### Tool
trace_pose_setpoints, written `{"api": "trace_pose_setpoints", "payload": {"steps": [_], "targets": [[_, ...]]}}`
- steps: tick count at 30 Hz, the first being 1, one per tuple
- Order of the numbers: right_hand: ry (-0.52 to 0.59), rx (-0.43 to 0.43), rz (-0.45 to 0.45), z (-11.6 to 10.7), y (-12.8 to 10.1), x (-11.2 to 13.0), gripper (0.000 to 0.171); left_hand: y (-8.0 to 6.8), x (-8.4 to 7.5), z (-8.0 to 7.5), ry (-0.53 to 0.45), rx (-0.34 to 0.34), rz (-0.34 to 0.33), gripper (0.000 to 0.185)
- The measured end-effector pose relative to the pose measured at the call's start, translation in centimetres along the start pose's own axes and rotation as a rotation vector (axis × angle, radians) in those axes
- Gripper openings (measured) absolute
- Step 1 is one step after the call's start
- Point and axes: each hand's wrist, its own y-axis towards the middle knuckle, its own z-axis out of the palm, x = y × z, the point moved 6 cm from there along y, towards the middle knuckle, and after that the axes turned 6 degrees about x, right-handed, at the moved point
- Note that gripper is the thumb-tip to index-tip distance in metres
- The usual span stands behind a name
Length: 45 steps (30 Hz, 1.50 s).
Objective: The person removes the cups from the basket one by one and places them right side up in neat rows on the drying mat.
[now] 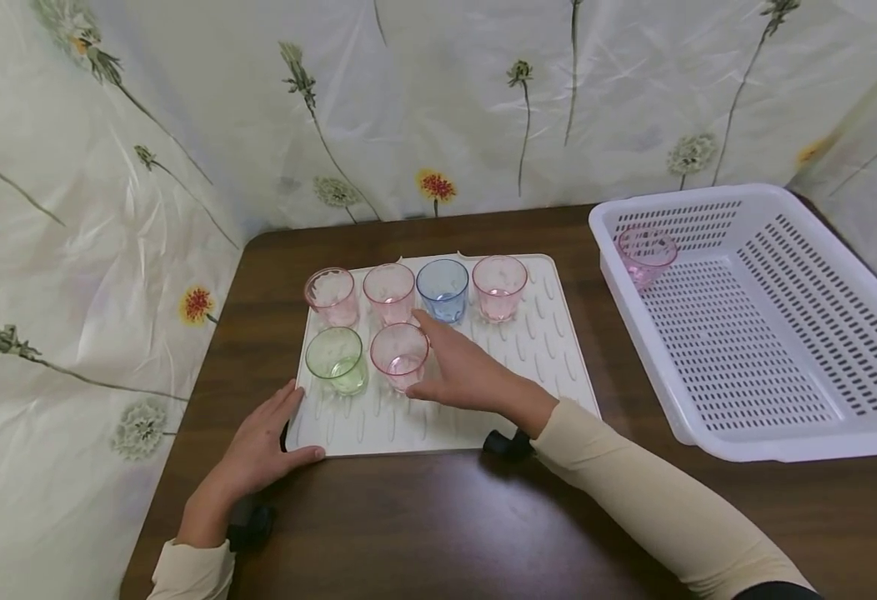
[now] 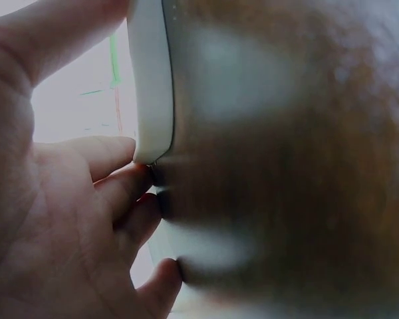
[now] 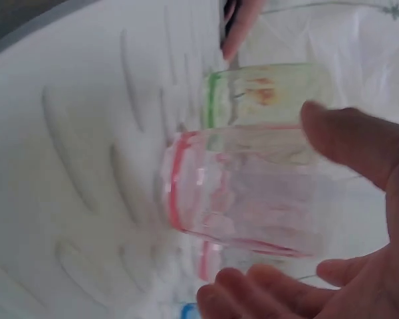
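My right hand curves round the right side of a clear pink glass on a white ridged draining tray. In the right wrist view its thumb and fingers are spread on either side of the pink glass, with narrow gaps beside it. A green glass stands just left of that glass. My left hand rests at the tray's front left corner, thumb along the front edge. Its fingertips touch the tray's rim in the left wrist view.
Behind stand a pink glass, another pink glass, a blue glass and a third pink glass. A white perforated basket sits to the right, with a pink glass inside. Flowered sheeting hangs behind the brown table.
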Motion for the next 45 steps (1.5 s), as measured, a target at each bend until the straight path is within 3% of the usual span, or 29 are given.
{"api": "trace_pose_setpoints", "payload": {"steps": [10, 22, 31, 45], "targets": [[-0.159, -0.061, -0.018, -4.9, -7.0, 2.2, 0.089, 0.2, 0.1, 0.1, 0.004, 0.008, -0.01, 0.093], [-0.308, -0.168, 0.114, -12.6, -14.1, 1.3, 0.084, 0.1, 0.3, 0.4, -0.002, 0.021, -0.02, 0.094], [-0.363, -0.228, 0.233, -16.7, -17.0, -2.2, 0.093, 0.0, 0.2, 0.2, 0.003, 0.02, -0.017, 0.094], [-0.391, -0.243, 0.389, -20.2, -18.6, -7.4, 0.097, 0.0, 0.1, 0.2, 0.0, 0.029, -0.031, 0.095]]}}
